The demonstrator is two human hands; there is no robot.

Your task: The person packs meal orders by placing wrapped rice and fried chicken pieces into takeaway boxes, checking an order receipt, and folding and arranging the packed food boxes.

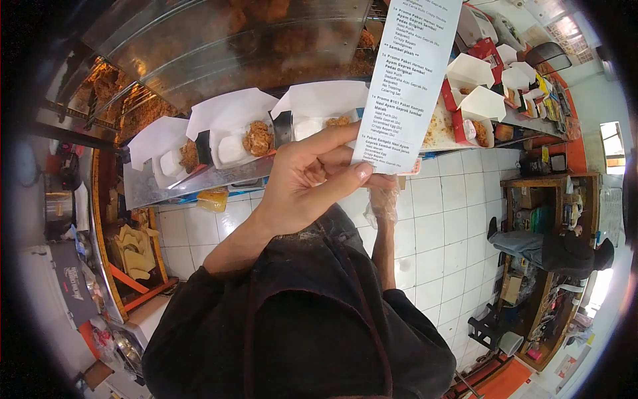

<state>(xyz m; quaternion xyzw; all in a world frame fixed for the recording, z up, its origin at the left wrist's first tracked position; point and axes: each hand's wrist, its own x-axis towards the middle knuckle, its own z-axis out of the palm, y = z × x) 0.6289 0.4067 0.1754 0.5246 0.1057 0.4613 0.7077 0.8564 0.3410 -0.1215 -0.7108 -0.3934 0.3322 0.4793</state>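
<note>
My left hand (312, 176) is closed on the lower end of a long printed order receipt (405, 86), thumb in front and fingers behind. The paper stands up before the counter and lists rice and chicken packages. Lower and to the right is my right hand (383, 205), in a clear plastic glove. Its fingers are largely hidden behind the receipt and my left hand, so I cannot see whether it grips anything. Open white food boxes (232, 110) line the counter beyond my left hand, with white rice (231, 149) and fried chicken (258, 138) inside.
A glass display case (226, 46) with fried food rises behind the boxes. Red and white boxes (475, 110) stand open at the right. A yellow packet (212, 199) hangs by the counter's front edge. A person in dark clothes (565, 253) stands by wooden shelves at the far right.
</note>
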